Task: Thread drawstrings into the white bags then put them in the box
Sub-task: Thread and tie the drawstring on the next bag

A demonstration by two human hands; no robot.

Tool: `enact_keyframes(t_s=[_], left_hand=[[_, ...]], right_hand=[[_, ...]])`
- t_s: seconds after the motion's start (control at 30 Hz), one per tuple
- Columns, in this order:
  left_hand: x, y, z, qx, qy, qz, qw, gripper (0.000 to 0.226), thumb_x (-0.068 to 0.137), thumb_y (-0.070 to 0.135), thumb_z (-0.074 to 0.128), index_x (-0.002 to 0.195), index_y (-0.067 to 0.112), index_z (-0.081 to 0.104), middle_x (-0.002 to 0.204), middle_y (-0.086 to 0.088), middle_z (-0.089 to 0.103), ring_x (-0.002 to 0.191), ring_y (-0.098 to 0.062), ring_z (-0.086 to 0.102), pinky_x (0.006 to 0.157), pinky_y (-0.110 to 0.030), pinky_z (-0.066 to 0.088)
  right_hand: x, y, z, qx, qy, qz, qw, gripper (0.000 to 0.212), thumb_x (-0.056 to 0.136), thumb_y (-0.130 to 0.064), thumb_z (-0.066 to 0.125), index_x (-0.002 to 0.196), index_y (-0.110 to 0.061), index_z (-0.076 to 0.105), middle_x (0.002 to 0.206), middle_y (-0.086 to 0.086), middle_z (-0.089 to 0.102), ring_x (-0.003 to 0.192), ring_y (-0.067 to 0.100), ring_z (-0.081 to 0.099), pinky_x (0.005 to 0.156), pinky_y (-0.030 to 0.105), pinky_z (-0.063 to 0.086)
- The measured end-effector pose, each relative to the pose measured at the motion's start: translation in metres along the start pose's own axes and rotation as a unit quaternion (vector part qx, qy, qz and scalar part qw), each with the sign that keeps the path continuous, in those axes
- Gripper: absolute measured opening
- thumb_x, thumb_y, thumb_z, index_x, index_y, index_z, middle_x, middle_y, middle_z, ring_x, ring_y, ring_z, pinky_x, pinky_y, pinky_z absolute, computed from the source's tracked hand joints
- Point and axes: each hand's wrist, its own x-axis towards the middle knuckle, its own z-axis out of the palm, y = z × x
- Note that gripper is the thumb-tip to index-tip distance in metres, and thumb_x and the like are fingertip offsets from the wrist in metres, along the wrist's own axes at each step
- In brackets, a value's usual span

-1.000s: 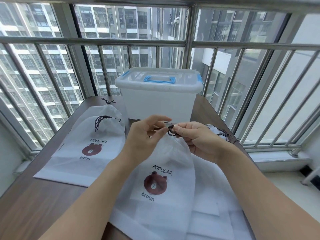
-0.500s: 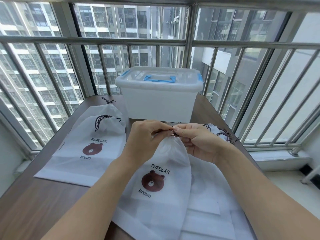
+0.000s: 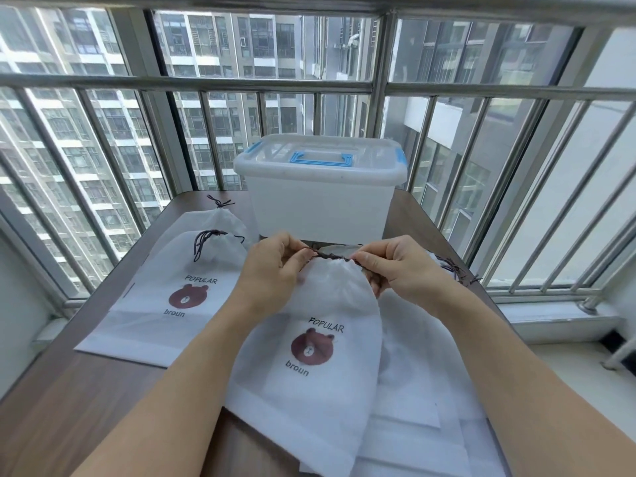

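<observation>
A white bag (image 3: 309,356) printed with a brown bear lies in front of me on the wooden table (image 3: 86,401). A dark drawstring (image 3: 328,255) runs along its gathered mouth. My left hand (image 3: 275,270) pinches the left end of the drawstring at the bag's top. The right end is pinched by my right hand (image 3: 399,266). Behind the hands stands the white plastic box (image 3: 320,201) with its lid shut and a blue handle.
Two white bear bags (image 3: 172,297) with tied drawstrings lie stacked at the left. More flat white bags (image 3: 423,390) are piled under and right of the held one, with loose dark cords (image 3: 457,273) beyond. Metal window bars (image 3: 103,166) surround the table.
My hands have drawn apart along the bag's mouth, stretching the drawstring straight between them; the small loop seen earlier at the centre is gone. The bag mouth is spread wider.
</observation>
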Motion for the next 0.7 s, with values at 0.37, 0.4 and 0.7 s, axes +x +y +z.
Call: enact_keyframes(t_s=[0.37, 0.4, 0.7], left_hand=[[0.004, -0.006, 0.0, -0.06, 0.003, -0.061, 0.996, 0.015, 0.095, 0.016, 0.065, 0.08, 0.016, 0.068, 0.072, -0.008, 0.071, 0.061, -0.013, 0.058, 0.062, -0.032, 0.05], [0.004, -0.006, 0.0, -0.053, 0.002, -0.061, 0.997, 0.016, 0.096, 0.016, 0.065, 0.08, 0.016, 0.067, 0.07, -0.007, 0.07, 0.059, -0.012, 0.056, 0.061, -0.03, 0.047], [0.002, 0.004, 0.0, -0.071, 0.04, -0.06, 0.995, 0.015, 0.098, 0.016, 0.062, 0.084, 0.012, 0.066, 0.069, 0.007, 0.07, 0.057, -0.002, 0.062, 0.057, -0.019, 0.047]], right_hand=[[0.006, 0.01, 0.003, 0.038, 0.04, 0.008, 0.998, 0.022, 0.101, -0.006, 0.054, 0.108, 0.003, 0.073, 0.085, 0.017, 0.07, 0.072, 0.023, 0.063, 0.066, 0.027, 0.057], [0.006, 0.011, 0.003, 0.026, 0.043, 0.002, 0.999, 0.022, 0.101, -0.006, 0.054, 0.108, 0.002, 0.073, 0.087, 0.017, 0.071, 0.073, 0.021, 0.064, 0.066, 0.027, 0.057], [0.01, 0.015, 0.008, -0.014, 0.12, -0.083, 0.989, 0.02, 0.1, -0.008, 0.058, 0.111, -0.008, 0.074, 0.091, 0.023, 0.075, 0.074, 0.019, 0.067, 0.068, 0.025, 0.057]])
